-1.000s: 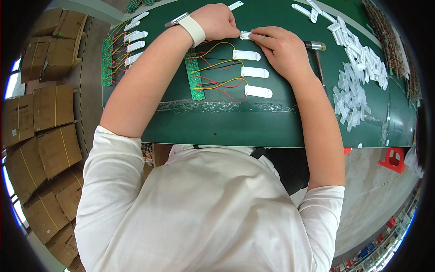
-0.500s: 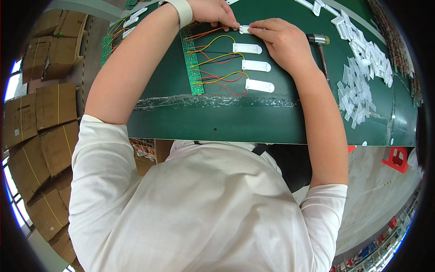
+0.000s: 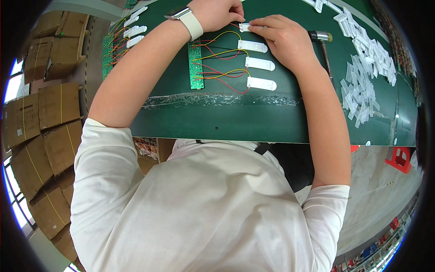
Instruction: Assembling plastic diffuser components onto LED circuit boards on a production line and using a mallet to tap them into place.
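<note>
My right hand (image 3: 284, 40) has its fingertips closed on a small white plastic housing (image 3: 245, 27) at the far side of the green table. Just left of that housing, my left hand (image 3: 218, 13) is closed, fingertips bent together; whatever is between them is too small to make out. A red wire runs toward the held housing's left end. Nearer me lie three more white housings (image 3: 261, 83) with rounded right ends. Red and yellow wires (image 3: 225, 72) join them to a long green circuit board (image 3: 195, 68), whose far end is hidden by my left wrist.
A hammer (image 3: 321, 37) lies right of my right hand. Farther right are piles of white plastic parts (image 3: 369, 50) and translucent strips (image 3: 359, 93). Another wired board (image 3: 108, 56) lies at the table's left edge. Cardboard boxes (image 3: 61, 106) are stacked left; a red stool (image 3: 398, 159) stands right.
My left hand has lifted slightly up and away from the housing's end, and its wrist has turned. My right hand stays on the housing. The view has shifted a little.
</note>
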A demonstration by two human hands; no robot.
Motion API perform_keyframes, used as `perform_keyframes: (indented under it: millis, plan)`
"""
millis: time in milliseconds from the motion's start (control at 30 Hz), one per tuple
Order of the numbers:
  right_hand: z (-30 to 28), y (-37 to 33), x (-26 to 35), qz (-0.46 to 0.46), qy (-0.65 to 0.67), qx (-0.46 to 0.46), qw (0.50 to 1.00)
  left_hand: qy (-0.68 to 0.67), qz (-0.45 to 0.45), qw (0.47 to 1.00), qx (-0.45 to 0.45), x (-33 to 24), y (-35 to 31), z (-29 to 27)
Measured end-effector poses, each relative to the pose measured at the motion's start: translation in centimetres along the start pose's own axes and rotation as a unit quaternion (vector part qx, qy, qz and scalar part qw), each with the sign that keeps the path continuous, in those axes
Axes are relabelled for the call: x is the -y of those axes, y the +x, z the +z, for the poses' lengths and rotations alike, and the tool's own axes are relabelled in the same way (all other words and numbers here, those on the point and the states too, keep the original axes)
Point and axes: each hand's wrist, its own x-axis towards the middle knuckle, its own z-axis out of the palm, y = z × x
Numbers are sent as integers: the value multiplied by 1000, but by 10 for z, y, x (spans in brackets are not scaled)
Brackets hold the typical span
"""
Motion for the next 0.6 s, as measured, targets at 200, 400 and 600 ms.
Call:
perform_keyframes:
  millis: [200,400,600]
  plan:
    - [-2,0,0,1,6,19,1000,-57,-14,997,-43,0,-10,7]
    - [-7,2,1,-4,7,33,999,-98,-76,986,-109,-14,-20,12]
    - [-7,2,1,1,17,31,999,-167,-35,982,-86,2,-29,18]
